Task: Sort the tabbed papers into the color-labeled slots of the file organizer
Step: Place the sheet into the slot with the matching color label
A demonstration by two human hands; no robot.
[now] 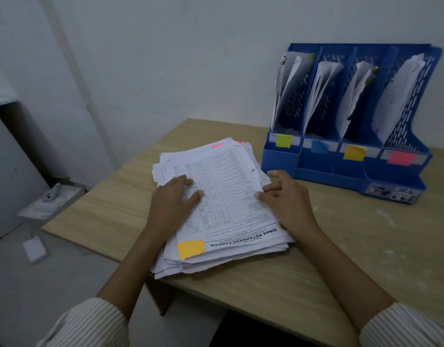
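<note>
A few sheets stand in each slot of the blue plastic file organizer (351,156) at the worktop's far right; the thick stack of tabbed white papers (221,209) near the front-left corner remains. Left hand (173,199) presses flat; right hand (283,196) pinches the top sheet's edge.

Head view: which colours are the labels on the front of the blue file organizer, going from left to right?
On the file organizer: green label → blue label → orange label → pink label.

Blue file organizer (361,161), orange tab (190,249), seemingly pinstriped sleeves (90,321).
</note>
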